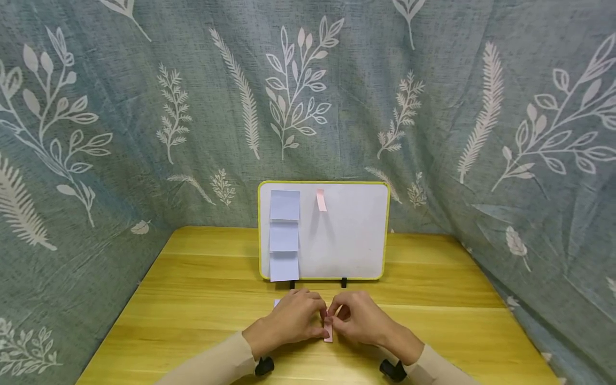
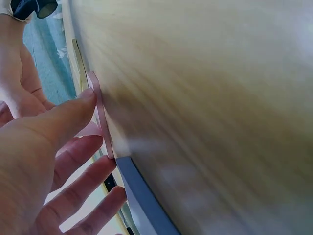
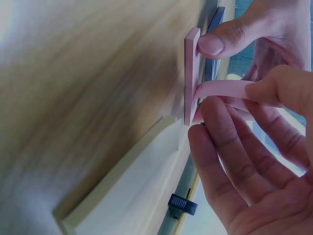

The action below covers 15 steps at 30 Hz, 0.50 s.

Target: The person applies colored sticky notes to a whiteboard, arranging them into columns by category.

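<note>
A narrow pink sticky-note pad lies on the wooden table. My left hand holds it, the thumb on its near end and the fingers by its far end. From the pad's far part a thin pink strip curves up. My right hand pinches the strip's raised end between thumb and index finger, while its other fingers extend loosely beside the pad. A blue sticky-note pad lies left of the pink one, mostly covered by my left hand in the head view.
A yellow-framed whiteboard stands behind my hands on black feet. It carries a column of three blue notes at left and one pink strip note near the top. A pale yellow pad lies right of the pink one.
</note>
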Available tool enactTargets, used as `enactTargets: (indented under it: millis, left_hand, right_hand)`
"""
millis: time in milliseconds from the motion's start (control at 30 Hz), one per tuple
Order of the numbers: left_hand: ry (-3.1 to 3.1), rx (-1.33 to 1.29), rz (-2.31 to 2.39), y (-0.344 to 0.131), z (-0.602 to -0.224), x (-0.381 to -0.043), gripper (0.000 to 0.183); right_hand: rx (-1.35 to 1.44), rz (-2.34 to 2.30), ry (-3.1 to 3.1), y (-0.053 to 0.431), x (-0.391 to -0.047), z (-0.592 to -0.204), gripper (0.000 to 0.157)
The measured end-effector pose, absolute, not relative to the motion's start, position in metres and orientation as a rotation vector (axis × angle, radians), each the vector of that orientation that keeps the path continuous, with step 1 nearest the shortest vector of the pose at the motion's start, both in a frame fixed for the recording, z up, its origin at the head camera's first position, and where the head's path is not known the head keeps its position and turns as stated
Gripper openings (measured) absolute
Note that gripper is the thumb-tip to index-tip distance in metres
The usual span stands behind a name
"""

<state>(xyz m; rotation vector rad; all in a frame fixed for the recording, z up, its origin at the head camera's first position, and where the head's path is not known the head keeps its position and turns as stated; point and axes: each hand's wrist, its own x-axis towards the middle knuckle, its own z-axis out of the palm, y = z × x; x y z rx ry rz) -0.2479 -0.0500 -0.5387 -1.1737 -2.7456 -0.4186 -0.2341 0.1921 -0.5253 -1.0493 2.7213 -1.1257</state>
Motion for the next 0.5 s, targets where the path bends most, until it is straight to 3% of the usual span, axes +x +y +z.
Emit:
enactTargets:
  millis: [500]
  left_hand:
    - [-2.780, -1.120, -0.429, -0.0466, -0.5362, -0.2449, 0.039]
  right_hand:
    - [-0.736, -1.416, 2.584, 0.2000, -0.2394, -0.5267, 0.010]
